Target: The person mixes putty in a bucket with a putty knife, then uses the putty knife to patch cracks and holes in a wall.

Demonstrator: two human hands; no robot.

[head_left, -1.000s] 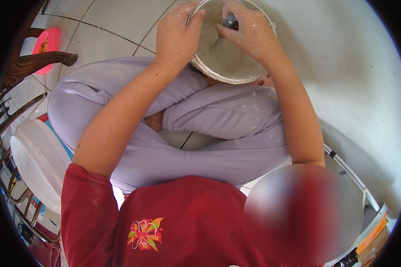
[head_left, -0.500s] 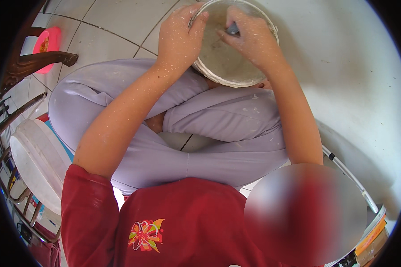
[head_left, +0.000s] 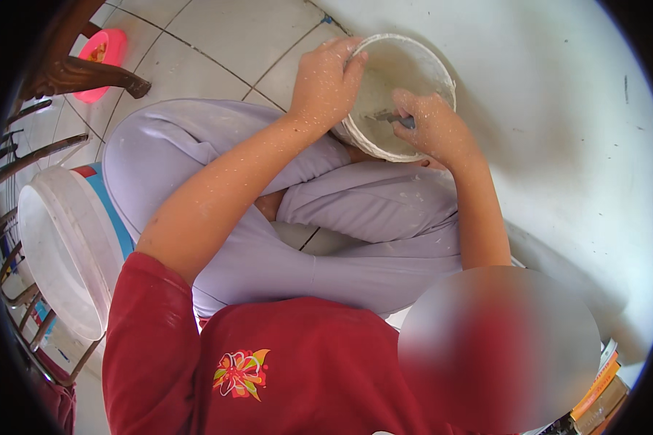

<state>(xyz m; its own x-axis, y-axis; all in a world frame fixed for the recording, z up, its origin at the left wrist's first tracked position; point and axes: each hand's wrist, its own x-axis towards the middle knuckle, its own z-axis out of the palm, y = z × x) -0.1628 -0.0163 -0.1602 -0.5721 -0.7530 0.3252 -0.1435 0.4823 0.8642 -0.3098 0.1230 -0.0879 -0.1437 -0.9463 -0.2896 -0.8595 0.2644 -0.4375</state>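
A white bucket (head_left: 350, 136) stands on the floor in front of my crossed legs, its inner wall and rim smeared with pale, paste-like residue. My left hand (head_left: 328, 82) is closed over its left rim, thumb on the inside. Reaching in from the right, my right hand (head_left: 437, 125) grips a small tool with a grey handle (head_left: 406, 122). The tool's thin end points left inside the bucket; its exact shape cannot be made out. White specks dot both hands and forearms.
A pale wall (head_left: 559, 94) rises close on the right. Dark wooden furniture legs (head_left: 98, 75) and a pink bowl (head_left: 116, 61) are at the far left. Beside my left knee lies a white-and-blue bucket (head_left: 65, 246), tipped over. Books or boxes (head_left: 598, 384) stand at lower right.
The bucket sits lower in the picture as the view shifts. My right hand has moved toward the bucket's near right side, bringing the tool's thin end into sight. My left hand keeps its rim hold.
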